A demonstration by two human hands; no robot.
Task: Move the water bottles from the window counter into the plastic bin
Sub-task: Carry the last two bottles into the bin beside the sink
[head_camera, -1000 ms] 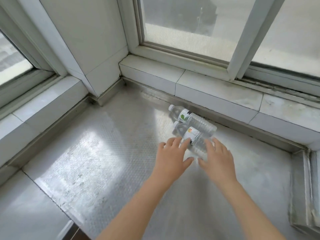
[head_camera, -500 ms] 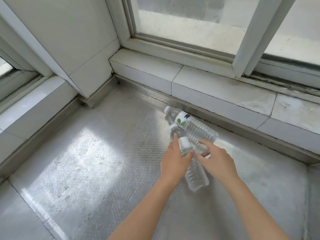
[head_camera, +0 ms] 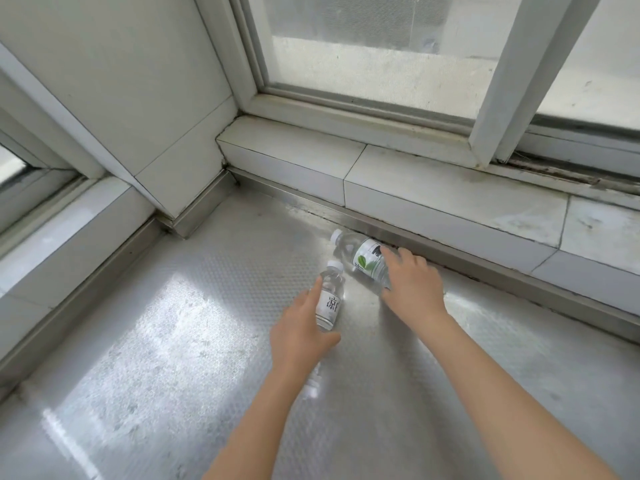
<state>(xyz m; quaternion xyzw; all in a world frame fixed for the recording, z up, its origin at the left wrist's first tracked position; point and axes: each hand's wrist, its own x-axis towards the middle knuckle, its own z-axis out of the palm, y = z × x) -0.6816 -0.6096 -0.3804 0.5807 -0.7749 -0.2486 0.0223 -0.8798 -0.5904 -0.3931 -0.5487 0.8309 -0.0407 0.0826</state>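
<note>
Two clear water bottles are on the steel window counter (head_camera: pixel 173 341). My left hand (head_camera: pixel 304 336) grips the nearer bottle (head_camera: pixel 330 299), which has a white label and white cap and points up and away from me. My right hand (head_camera: pixel 412 284) lies over the body of the far bottle (head_camera: pixel 363 258), which has a green-leaf label and lies on its side against the counter's back edge; its fingers curve over it. The plastic bin is not in view.
A white tiled ledge (head_camera: pixel 450 199) runs along the back under the window frame (head_camera: pixel 498 98). Another ledge (head_camera: pixel 69 233) runs along the left side, with a tiled corner pillar (head_camera: pixel 138 98) between them. A bright glare patch lies on the counter at the left.
My left hand has lifted the near bottle and turned it more upright. My right hand has moved away from it onto the far bottle by the ledge.
</note>
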